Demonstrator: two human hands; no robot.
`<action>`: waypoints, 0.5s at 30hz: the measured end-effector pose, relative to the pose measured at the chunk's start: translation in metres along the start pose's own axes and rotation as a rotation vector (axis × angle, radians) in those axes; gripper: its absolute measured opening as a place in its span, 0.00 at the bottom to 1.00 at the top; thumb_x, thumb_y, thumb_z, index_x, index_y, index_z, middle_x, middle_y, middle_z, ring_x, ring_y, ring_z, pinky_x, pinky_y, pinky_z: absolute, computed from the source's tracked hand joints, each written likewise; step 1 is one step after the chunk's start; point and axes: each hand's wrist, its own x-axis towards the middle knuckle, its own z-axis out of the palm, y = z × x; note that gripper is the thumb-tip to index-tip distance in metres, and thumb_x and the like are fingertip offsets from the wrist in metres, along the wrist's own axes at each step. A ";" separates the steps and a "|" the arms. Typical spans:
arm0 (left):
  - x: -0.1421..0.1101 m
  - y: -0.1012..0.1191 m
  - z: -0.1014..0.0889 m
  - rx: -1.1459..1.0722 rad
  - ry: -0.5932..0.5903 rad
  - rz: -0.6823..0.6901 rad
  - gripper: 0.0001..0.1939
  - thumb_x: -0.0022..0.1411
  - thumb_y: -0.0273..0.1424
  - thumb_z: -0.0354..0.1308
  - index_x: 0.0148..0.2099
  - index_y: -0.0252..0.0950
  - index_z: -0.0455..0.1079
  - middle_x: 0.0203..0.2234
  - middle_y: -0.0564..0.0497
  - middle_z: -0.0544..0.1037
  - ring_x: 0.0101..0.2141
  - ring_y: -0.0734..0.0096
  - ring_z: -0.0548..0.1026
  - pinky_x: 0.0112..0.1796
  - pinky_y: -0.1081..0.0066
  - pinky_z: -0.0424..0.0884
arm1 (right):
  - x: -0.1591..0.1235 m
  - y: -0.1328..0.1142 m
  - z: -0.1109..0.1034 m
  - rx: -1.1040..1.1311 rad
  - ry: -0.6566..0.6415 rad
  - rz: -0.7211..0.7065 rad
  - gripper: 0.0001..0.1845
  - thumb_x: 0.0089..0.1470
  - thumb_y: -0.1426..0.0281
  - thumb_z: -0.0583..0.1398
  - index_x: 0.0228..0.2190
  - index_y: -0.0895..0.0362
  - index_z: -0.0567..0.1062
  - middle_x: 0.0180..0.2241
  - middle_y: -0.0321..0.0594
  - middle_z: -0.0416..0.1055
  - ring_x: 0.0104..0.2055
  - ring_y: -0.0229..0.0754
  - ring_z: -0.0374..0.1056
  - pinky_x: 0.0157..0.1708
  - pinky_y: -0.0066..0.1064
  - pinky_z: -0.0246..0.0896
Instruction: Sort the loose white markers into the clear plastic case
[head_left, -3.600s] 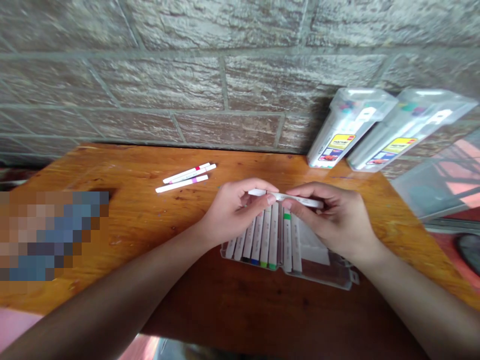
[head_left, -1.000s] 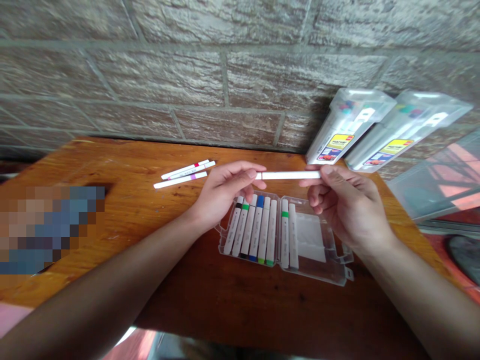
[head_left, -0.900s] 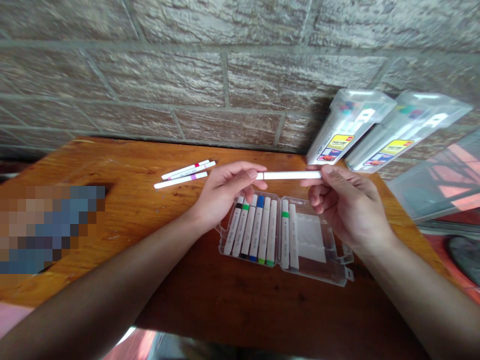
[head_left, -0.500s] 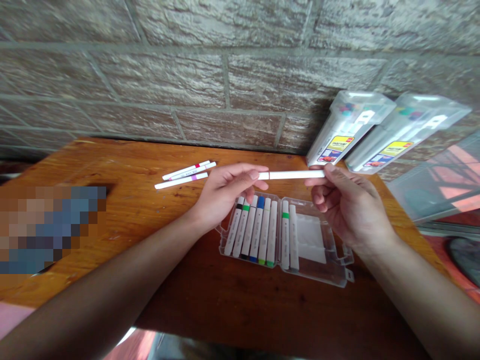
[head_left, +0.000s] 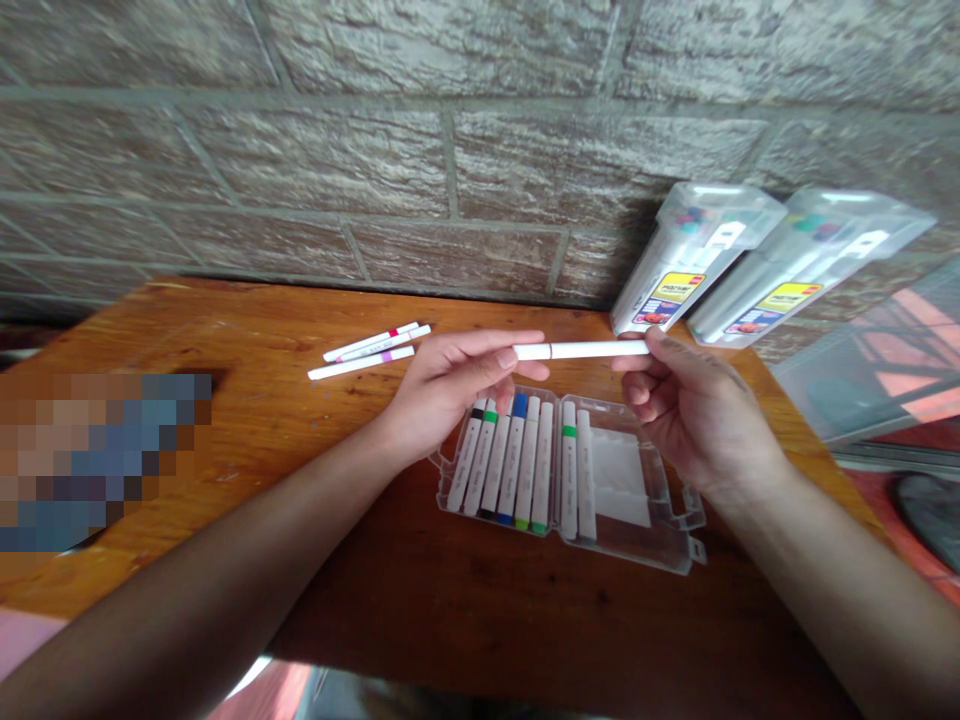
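A white marker (head_left: 581,350) is held level above the table, one end pinched by my left hand (head_left: 450,385) and the other by my right hand (head_left: 694,410). Both hands are closed on it. Below them an open clear plastic case (head_left: 679,535) lies on the wooden table (head_left: 247,400). The case holds several white markers (head_left: 517,460) with black, green and blue bands side by side.
Three loose white markers (head_left: 371,352) lie on the table to the left. Two closed marker cases (head_left: 694,255) lean against the brick wall at the back right. A clear box (head_left: 877,370) stands off the table's right edge. A blurred patch covers the left.
Both hands have lifted the white marker from just over the case to a level hold higher up. The case's markers, covered before, now show. In the last second the hands barely move.
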 end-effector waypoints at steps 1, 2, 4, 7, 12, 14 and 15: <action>0.000 0.000 0.000 -0.001 -0.011 0.005 0.15 0.64 0.35 0.70 0.53 0.39 0.84 0.39 0.43 0.88 0.24 0.77 0.75 0.29 0.73 0.72 | 0.000 0.000 0.000 0.001 -0.001 -0.005 0.12 0.53 0.63 0.74 0.25 0.55 0.81 0.25 0.35 0.82 0.17 0.29 0.64 0.11 0.17 0.59; 0.000 0.000 0.000 0.001 -0.019 0.008 0.15 0.65 0.35 0.70 0.53 0.40 0.84 0.40 0.43 0.88 0.24 0.77 0.75 0.29 0.74 0.72 | 0.000 0.000 -0.001 0.000 -0.004 -0.013 0.11 0.53 0.63 0.74 0.26 0.54 0.81 0.25 0.35 0.82 0.17 0.29 0.64 0.11 0.17 0.59; 0.000 -0.001 0.000 0.016 -0.029 0.006 0.17 0.65 0.36 0.70 0.55 0.40 0.83 0.42 0.42 0.88 0.24 0.77 0.75 0.29 0.73 0.72 | 0.000 0.001 -0.002 -0.006 -0.015 -0.036 0.11 0.55 0.63 0.73 0.27 0.54 0.81 0.26 0.36 0.82 0.17 0.30 0.65 0.11 0.17 0.59; 0.000 -0.001 0.000 0.045 -0.028 -0.003 0.19 0.66 0.38 0.69 0.57 0.39 0.82 0.44 0.41 0.88 0.24 0.78 0.74 0.28 0.74 0.72 | 0.000 0.001 -0.003 -0.016 -0.017 -0.055 0.10 0.55 0.63 0.73 0.28 0.55 0.82 0.27 0.36 0.83 0.16 0.29 0.65 0.12 0.18 0.61; 0.001 -0.001 0.002 0.054 -0.027 -0.004 0.20 0.66 0.40 0.69 0.57 0.39 0.82 0.45 0.40 0.88 0.23 0.79 0.74 0.27 0.75 0.72 | 0.000 0.002 -0.003 -0.030 -0.011 -0.055 0.10 0.55 0.63 0.73 0.29 0.56 0.83 0.27 0.37 0.83 0.16 0.29 0.66 0.12 0.17 0.61; 0.001 -0.002 0.002 0.063 -0.025 -0.005 0.20 0.66 0.41 0.69 0.58 0.39 0.82 0.45 0.40 0.87 0.23 0.78 0.75 0.28 0.74 0.73 | 0.000 0.003 -0.003 -0.051 -0.016 -0.054 0.11 0.56 0.63 0.73 0.28 0.55 0.83 0.28 0.37 0.83 0.17 0.29 0.67 0.12 0.17 0.61; 0.000 -0.002 0.002 0.068 -0.027 -0.004 0.21 0.66 0.41 0.69 0.58 0.40 0.82 0.46 0.40 0.87 0.24 0.78 0.75 0.28 0.74 0.73 | 0.001 0.004 -0.004 -0.059 -0.016 -0.050 0.11 0.57 0.63 0.72 0.27 0.55 0.83 0.28 0.37 0.83 0.17 0.30 0.67 0.12 0.17 0.61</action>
